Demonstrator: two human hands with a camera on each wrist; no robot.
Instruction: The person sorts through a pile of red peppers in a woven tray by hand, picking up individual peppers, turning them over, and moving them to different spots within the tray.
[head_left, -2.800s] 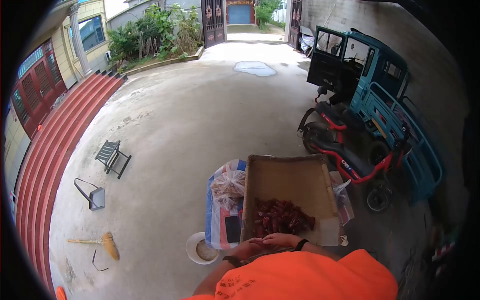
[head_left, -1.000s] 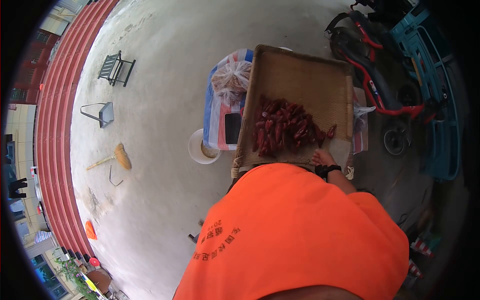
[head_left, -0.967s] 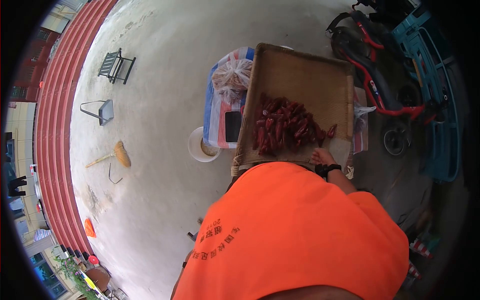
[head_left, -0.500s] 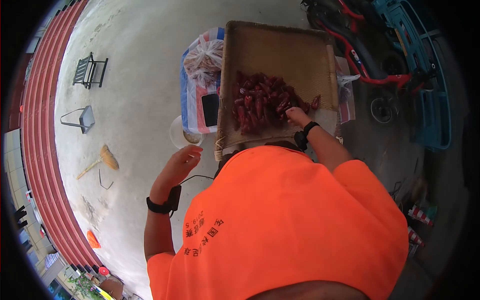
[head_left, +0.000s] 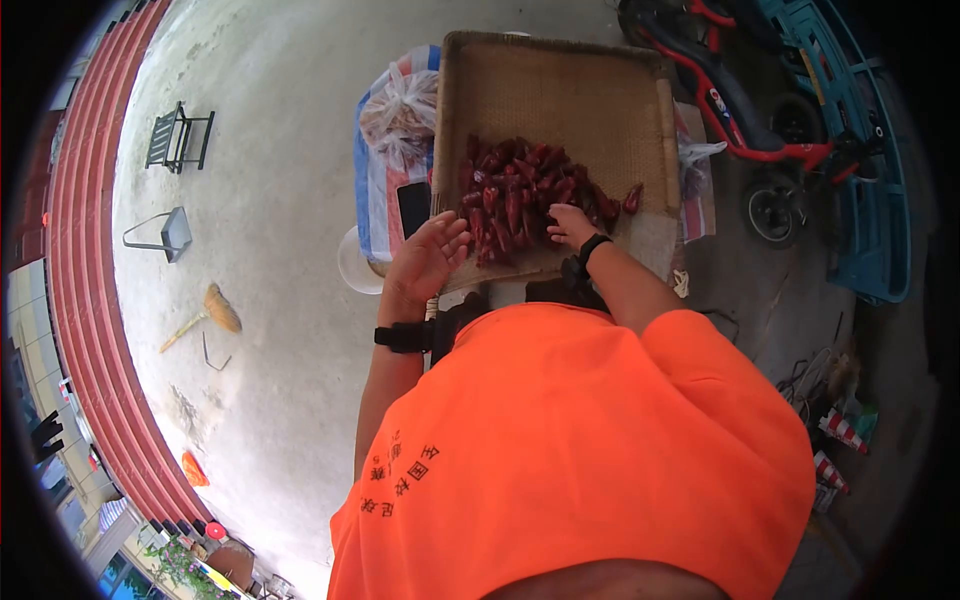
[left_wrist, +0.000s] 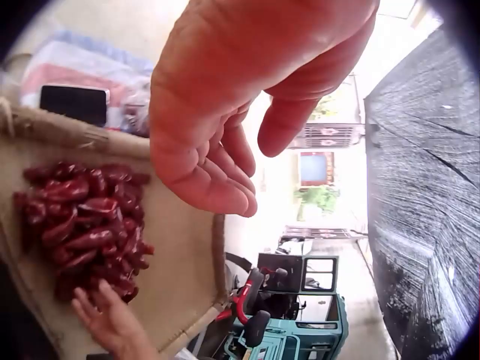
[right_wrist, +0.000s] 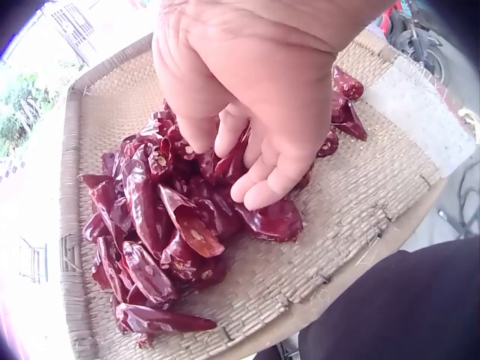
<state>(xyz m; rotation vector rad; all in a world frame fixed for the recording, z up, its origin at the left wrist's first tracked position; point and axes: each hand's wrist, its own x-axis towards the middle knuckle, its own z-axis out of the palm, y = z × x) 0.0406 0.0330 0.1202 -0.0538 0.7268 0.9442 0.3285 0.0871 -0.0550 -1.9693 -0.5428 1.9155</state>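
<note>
Right hand (right_wrist: 247, 97) in chilies (right_wrist: 150, 217), cannot tell its grip, left hand (left_wrist: 217, 112) spread over tray (head_left: 560, 90)

Flat outdoor daylight, so the head view is evenly bright with barely any shadow on the concrete (head_left: 290, 150), but the fisheye bends everything and the corners go black. Left wrist view is rough: the left hand (left_wrist: 225, 105) is a close, soft blur and the background blows out white. Right wrist view is sharper on the chillies (right_wrist: 150, 214), though its top-left edge washes out.
</note>
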